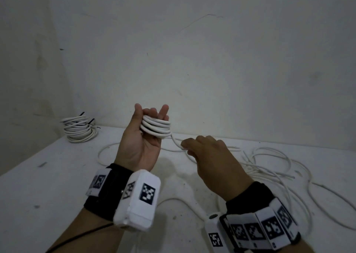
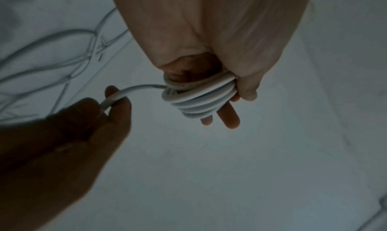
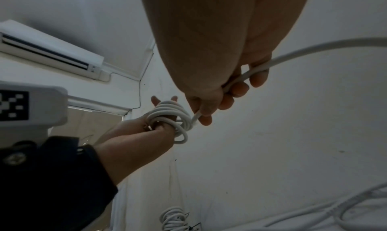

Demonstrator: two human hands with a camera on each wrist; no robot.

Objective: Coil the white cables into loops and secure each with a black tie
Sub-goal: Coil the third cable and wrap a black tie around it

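Observation:
My left hand [image 1: 151, 111] is raised palm toward me above the table, with a white cable coil [image 1: 156, 128] of several turns wound round its fingers; the thumb lies against the coil [image 2: 199, 100]. A short strand runs from the coil down to my right hand [image 1: 185, 146], which pinches the cable [image 3: 247, 75] between thumb and fingers just right of the coil [image 3: 167, 117]. The rest of this cable trails to the right behind the right hand.
Finished white coils with black ties [image 1: 79, 130] are stacked at the back left of the white table [image 1: 48, 185], near the wall. Loose white cable [image 1: 269, 164] sprawls in tangled loops over the table's right half. An air conditioner [image 3: 48, 52] hangs high on the wall.

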